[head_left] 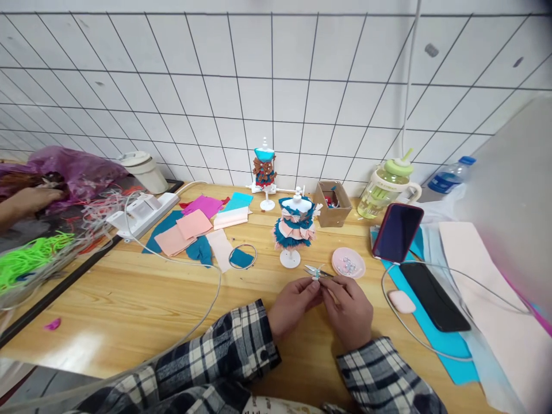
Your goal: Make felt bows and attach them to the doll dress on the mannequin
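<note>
My left hand (295, 303) and my right hand (350, 311) meet over the table, thumbs and fingertips closed together. Between them is a small pale blue-and-white piece (316, 275), too small to name. Just beyond the fingertips lies a metal tool with two pointed tips (309, 268), its rear part hidden by my right hand. A small dress form (297, 227) in a ruffled teal and peach dress stands upright behind my hands. To its right, near my right hand, a pink dish (361, 265) holds small shiny beads.
Fabric pieces (196, 224) and a hoop (242, 266) lie left of the form. Behind stand a second dress form (264, 169) and a cardboard box (334, 215). Phones (397, 233), cables and a bottle (383, 190) are at right. Another person's hand (32, 204) is at far left.
</note>
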Demonstrator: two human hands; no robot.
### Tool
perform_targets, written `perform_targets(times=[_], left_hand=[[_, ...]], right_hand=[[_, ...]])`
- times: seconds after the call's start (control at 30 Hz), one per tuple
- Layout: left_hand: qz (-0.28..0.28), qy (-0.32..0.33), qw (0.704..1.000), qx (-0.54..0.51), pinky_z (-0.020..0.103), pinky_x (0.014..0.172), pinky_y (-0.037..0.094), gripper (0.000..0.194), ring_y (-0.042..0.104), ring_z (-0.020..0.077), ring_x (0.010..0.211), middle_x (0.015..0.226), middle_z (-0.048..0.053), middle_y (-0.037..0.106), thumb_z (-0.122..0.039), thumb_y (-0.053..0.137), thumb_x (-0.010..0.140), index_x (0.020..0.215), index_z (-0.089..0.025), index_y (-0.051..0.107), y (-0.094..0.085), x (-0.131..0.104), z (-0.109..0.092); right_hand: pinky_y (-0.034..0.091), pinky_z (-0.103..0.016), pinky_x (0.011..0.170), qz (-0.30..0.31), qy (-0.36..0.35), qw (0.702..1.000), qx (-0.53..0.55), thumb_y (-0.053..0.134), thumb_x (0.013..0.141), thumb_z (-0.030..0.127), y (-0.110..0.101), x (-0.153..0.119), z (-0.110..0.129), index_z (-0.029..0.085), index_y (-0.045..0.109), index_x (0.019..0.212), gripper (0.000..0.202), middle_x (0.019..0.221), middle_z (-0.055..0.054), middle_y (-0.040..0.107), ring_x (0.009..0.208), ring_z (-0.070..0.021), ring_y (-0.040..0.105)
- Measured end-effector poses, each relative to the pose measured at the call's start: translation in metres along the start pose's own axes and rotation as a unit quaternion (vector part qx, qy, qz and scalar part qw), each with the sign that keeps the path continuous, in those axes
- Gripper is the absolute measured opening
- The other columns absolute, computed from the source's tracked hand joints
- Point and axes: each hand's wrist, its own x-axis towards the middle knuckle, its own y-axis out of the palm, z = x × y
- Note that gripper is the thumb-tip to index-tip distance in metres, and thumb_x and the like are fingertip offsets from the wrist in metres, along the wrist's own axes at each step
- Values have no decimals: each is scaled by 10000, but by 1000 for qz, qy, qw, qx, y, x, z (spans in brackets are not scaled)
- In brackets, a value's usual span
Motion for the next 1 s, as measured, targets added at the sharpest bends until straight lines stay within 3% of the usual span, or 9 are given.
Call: perform_targets(times=[0.13, 0.27, 0.33, 0.43, 0.57, 0.67, 0.77, 0.83, 1.0], left_hand=[[-54, 4, 997, 53, 374, 953, 422, 394, 616, 194, 952, 1009, 92, 673, -454, 695, 737, 975, -140, 681, -14, -2, -6], [-86, -24, 982, 167, 319, 820, 467, 396, 621, 173, 859, 897, 79, 685, -491, 680, 731, 898, -132, 684, -26, -10, -18], [-58, -33, 977, 203, 305, 775, 469, 413, 613, 165, 812, 841, 74, 679, -519, 662, 733, 842, -121, 674, -29, -16, -22], [-14, -45, 972, 232, 299, 748, 462, 445, 593, 147, 753, 800, 63, 660, -553, 625, 749, 817, -114, 653, -32, -21, -25], [21, -57, 965, 256, 282, 690, 451, 473, 559, 128, 671, 726, 44, 624, -583, 578, 769, 780, -112, 618, -34, -23, -26], [12, -20, 952, 305, 255, 629, 437, 444, 528, 118, 641, 707, 24, 588, -566, 550, 794, 790, -124, 594, -36, -23, -28], [-24, 39, 921, 387, 242, 635, 437, 353, 535, 123, 684, 770, 21, 595, -478, 645, 751, 849, -142, 592, -36, -24, -28], [-36, 31, 917, 397, 241, 607, 445, 326, 544, 127, 662, 749, 16, 596, -449, 658, 740, 856, -152, 585, -36, -25, -26], [-50, -16, 938, 342, 257, 595, 463, 294, 579, 139, 609, 650, 9, 606, -440, 631, 749, 810, -161, 560, -40, -22, -18]], right_hand=[[487, -269, 754, -2, -65, 998, -15, 612, 823, 191, 1, -4, 3, 252, 684, 1034, 231, 935, -36, 679, 835, -159, 619], [505, -283, 771, 0, -32, 997, 74, 593, 829, 179, -2, -3, 5, 236, 671, 1028, 221, 931, -42, 672, 860, -161, 614], [515, -294, 777, 40, -10, 993, 115, 572, 849, 214, -4, 1, 6, 247, 653, 1087, 254, 987, -52, 663, 905, -170, 611], [522, -306, 780, 146, 12, 975, 167, 539, 876, 274, -7, 8, 7, 274, 634, 1157, 297, 1039, -59, 659, 934, -182, 615], [522, -297, 706, 236, 92, 940, 228, 553, 861, 312, -6, 12, 10, 261, 713, 984, 208, 910, -45, 695, 809, -181, 634], [489, -269, 579, 231, 175, 927, 236, 598, 817, 339, -3, 11, 13, 241, 727, 855, 166, 787, -23, 701, 611, -151, 588], [438, -245, 490, 224, 246, 912, 240, 611, 791, 371, -1, 8, 16, 224, 718, 837, 187, 678, -7, 679, 504, -129, 519], [423, -238, 474, 224, 263, 904, 251, 603, 788, 384, 2, 6, 17, 210, 706, 836, 208, 660, -10, 665, 503, -129, 512], [418, -245, 481, 219, 284, 892, 274, 585, 787, 421, 11, 0, 14, 189, 666, 828, 248, 692, -22, 651, 520, -134, 510]])
